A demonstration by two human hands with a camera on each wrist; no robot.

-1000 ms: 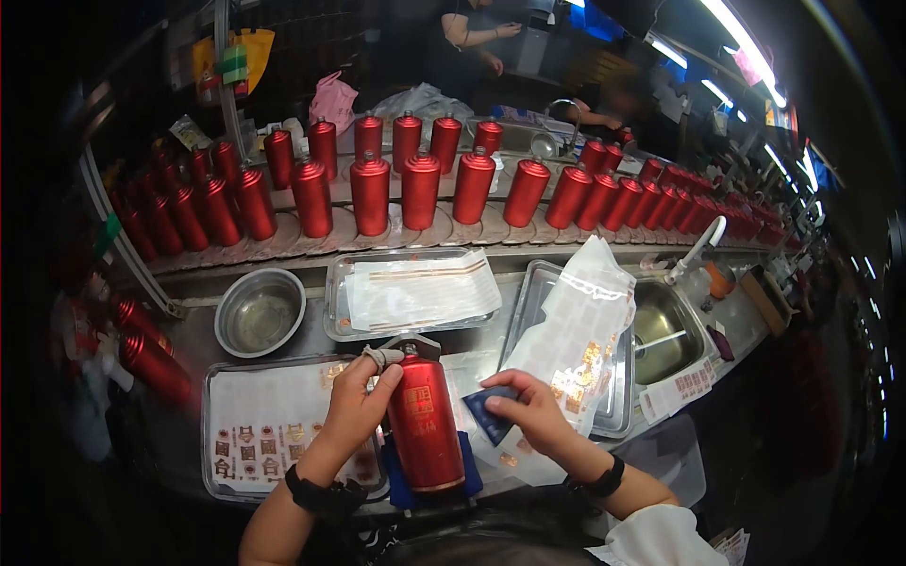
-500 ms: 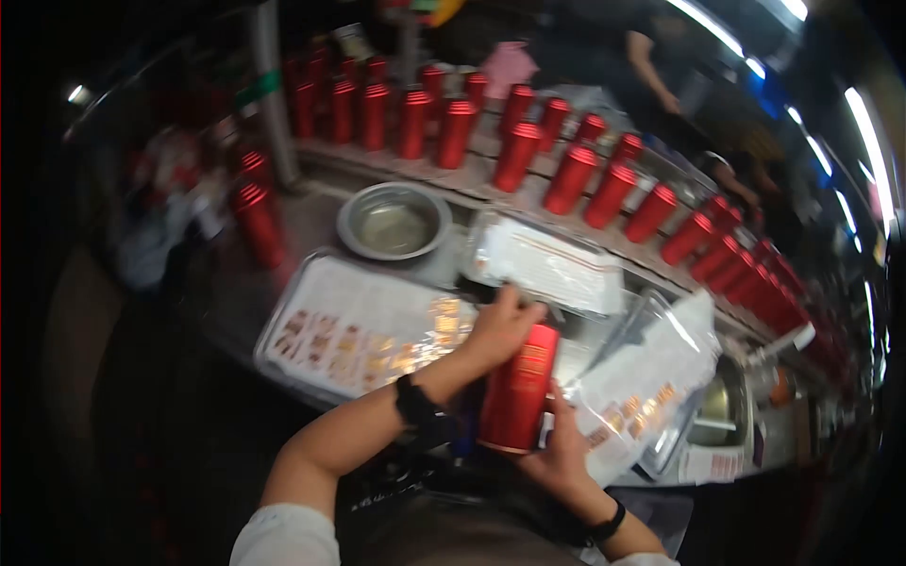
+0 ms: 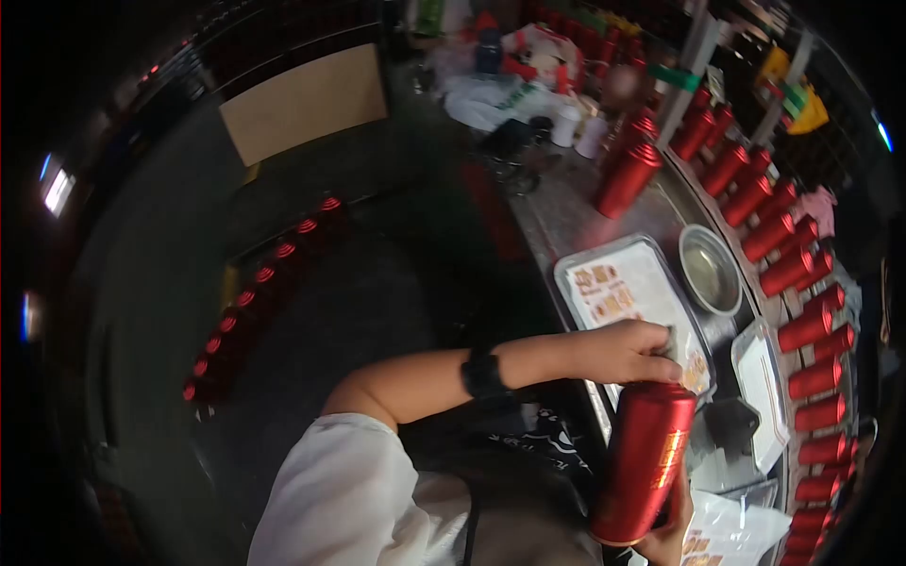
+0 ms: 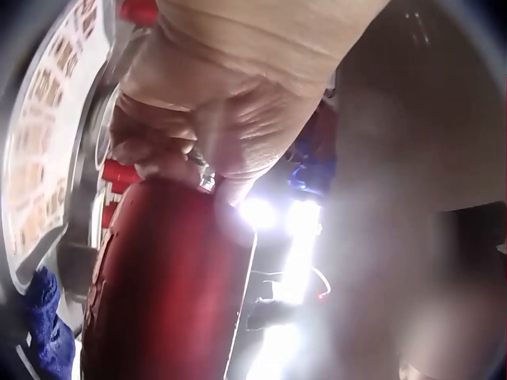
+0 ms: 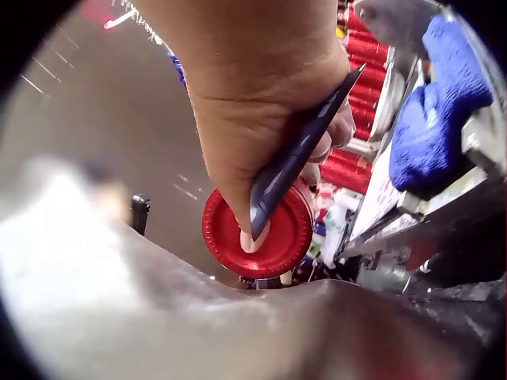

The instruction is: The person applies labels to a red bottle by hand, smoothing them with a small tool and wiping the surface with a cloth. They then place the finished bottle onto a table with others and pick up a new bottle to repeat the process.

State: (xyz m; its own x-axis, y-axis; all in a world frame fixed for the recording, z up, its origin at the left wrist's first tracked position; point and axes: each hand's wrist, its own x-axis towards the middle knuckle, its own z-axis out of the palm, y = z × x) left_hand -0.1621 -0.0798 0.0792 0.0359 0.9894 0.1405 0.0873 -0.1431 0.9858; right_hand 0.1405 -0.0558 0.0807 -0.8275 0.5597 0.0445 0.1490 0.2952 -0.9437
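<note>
A red bottle (image 3: 646, 457) with gold characters on its side is held tilted in front of the person's body. At its top, the left hand (image 3: 623, 351) grips the neck, which the fingers mostly hide. The right hand (image 5: 261, 95) supports the bottle from below, its thumb on the round red base (image 5: 297, 229). A dark blue flat scraper (image 5: 297, 154) is tucked between that thumb and fingers. In the head view the bottle covers much of the right hand (image 3: 672, 528).
A tray (image 3: 564, 275) of gold stickers lies beside the left hand, a metal basin (image 3: 710, 307) behind it. More red bottles (image 3: 788, 269) line the conveyor. Two bottles (image 3: 628, 179) stand at the table's end. Another row (image 3: 245, 300) stands off to the left. A blue cloth (image 5: 451, 103) lies at the table edge.
The head view has swung left. The bottle has come off the blue cloth and toward the body. The right hand, earlier beside it with the scraper, now holds its base; the left stays on the neck.
</note>
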